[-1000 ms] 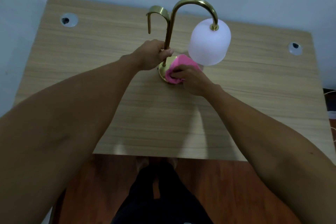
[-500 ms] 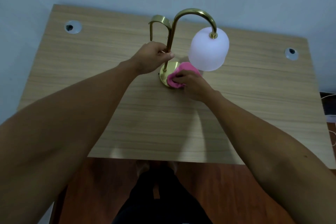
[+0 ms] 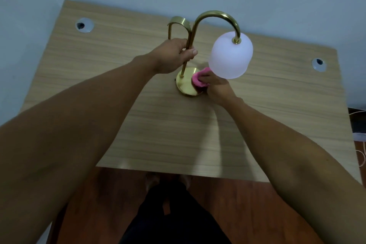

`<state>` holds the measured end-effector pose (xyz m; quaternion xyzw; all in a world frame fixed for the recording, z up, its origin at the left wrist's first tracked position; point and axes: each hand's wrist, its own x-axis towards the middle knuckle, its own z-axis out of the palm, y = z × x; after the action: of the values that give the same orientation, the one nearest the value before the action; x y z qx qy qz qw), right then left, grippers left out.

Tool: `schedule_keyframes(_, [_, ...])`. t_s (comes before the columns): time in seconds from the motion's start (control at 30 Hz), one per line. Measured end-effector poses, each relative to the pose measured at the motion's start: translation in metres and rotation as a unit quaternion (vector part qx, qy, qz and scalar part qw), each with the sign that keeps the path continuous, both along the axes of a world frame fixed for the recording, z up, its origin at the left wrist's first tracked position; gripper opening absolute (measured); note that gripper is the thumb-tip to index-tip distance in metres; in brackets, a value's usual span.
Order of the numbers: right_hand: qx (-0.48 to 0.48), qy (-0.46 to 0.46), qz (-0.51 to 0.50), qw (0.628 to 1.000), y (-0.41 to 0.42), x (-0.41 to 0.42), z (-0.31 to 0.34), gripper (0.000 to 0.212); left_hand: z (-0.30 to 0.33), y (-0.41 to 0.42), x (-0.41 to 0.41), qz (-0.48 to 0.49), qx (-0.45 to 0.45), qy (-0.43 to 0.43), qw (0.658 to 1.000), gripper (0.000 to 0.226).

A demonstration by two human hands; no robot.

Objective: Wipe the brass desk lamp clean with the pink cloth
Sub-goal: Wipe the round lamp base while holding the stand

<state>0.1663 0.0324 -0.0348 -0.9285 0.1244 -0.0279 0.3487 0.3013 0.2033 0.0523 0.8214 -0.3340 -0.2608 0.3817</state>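
The brass desk lamp (image 3: 215,16) stands upright at the middle of the wooden table (image 3: 138,125), with a curved neck, a brass hook behind it and a white frosted shade (image 3: 230,55) hanging on the right. My left hand (image 3: 174,57) grips the thin stem above the round brass base (image 3: 185,85). My right hand (image 3: 215,87) presses the bunched pink cloth (image 3: 198,80) onto the right side of that base, partly under the shade. Much of the cloth is hidden by my fingers.
Two round cable grommets sit in the table, one at the back left (image 3: 84,24) and one at the right (image 3: 318,64). A pale blue wall runs right behind the table. Cables (image 3: 360,144) lie on the floor at the right. My legs stand at the front edge.
The cloth and my right hand have slid from the base's front to its right side, uncovering more brass. My left hand has shifted higher on the stem. The view tilted slightly.
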Motion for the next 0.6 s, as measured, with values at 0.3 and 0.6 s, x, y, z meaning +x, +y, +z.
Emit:
schedule_keyframes(0.3, [-0.196, 0.082, 0.209, 0.955, 0.0, 0.029, -0.006, 0.057, -0.002, 0.0, -0.004, 0.009, 0.014, -0.027, 0.999, 0.022])
schedule_keyframes(0.6, [-0.117, 0.075, 0.042, 0.989, 0.055, -0.034, -0.014, 0.056, -0.002, 0.002, -0.005, 0.025, 0.008, -0.028, 0.999, 0.02])
